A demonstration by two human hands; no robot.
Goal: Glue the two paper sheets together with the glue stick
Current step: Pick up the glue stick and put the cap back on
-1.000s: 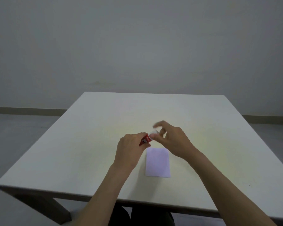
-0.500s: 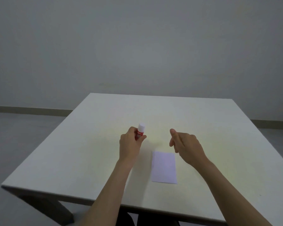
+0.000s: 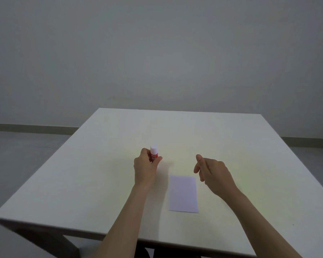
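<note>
A pale lilac paper sheet (image 3: 183, 193) lies flat near the middle of the white table (image 3: 93, 179); I cannot tell whether a second sheet lies under it. My left hand (image 3: 145, 169) grips a red glue stick (image 3: 154, 154) with a white cap, held upright, left of the paper's far edge. My right hand (image 3: 212, 173) hovers beside the paper's far right corner, fingers loosely apart and holding nothing.
The table's front edge (image 3: 119, 237) runs close to my body, and its left edge slants away toward the far corner. Grey floor and a plain wall with a skirting board lie behind.
My right hand came off the glue stick's cap end and moved to the right. My left hand turned the stick upright and carried it slightly left.
</note>
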